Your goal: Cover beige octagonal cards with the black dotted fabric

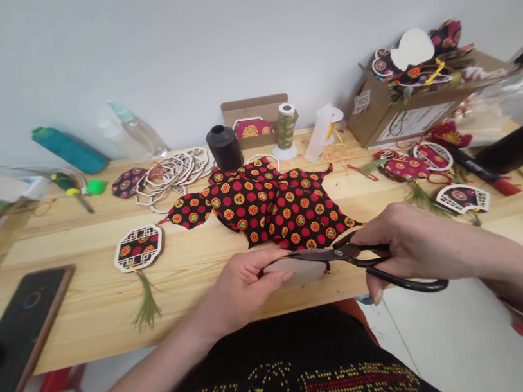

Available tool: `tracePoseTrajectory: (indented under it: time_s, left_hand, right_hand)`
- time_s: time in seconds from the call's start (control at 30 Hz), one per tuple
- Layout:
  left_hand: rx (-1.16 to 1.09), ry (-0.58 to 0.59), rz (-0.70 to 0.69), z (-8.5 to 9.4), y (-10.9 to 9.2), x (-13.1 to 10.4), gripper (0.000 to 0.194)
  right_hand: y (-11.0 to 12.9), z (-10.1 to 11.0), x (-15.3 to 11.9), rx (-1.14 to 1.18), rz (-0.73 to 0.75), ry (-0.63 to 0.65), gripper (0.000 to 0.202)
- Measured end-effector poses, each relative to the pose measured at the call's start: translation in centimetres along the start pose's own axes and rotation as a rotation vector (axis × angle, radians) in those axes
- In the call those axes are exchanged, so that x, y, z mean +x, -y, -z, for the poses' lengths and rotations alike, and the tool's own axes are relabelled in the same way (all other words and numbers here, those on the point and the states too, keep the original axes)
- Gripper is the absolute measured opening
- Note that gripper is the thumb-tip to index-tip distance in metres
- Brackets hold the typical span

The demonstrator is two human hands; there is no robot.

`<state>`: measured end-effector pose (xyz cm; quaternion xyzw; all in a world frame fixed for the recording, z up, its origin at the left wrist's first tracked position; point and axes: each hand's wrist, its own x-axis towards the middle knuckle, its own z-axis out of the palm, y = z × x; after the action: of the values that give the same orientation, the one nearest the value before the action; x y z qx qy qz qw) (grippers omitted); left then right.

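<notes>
The left hand (245, 286) pinches a pale flat piece (301, 271) over the desk's (75, 225) near edge. The right hand (397, 245) holds black scissors (340, 253) at its far side. Spotted cloth (268, 208) lies just behind.

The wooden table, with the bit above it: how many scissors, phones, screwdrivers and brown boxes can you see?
Scissors: 1, in the right hand
Phone: 1
Screwdriver: 1
Brown boxes: 2, a small box and a large box
Total: 5
</notes>
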<state>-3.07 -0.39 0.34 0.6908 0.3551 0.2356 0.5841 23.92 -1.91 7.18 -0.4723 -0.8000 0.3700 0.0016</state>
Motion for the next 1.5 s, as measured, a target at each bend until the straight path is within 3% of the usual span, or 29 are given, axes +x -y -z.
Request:
tracePoseTrajectory:
  time_s: [0.63,0.97,1.3,1.5]
  left_hand:
    - [0.013,0.021,0.056,0.1,-0.3,0.0,0.021]
    - [-0.034,0.028,0.069,-0.1,-0.3,-0.1,0.019]
    - [-0.072,0.064,0.115,-0.2,-0.1,-0.2,0.025]
    - [-0.067,0.061,0.111,-0.2,-0.2,-0.1,0.023]
  right_hand:
    - [0.2,0.0,-0.2,0.048,0.014,0.006,0.012]
    - [0.6,-0.1,-0.2,-0.036,0.032,-0.037,0.034]
    - [0.8,-0.2,-0.1,-0.098,0.047,-0.064,0.009]
    - [0.5,-0.3,-0.1,-0.077,0.069,-0.074,0.013]
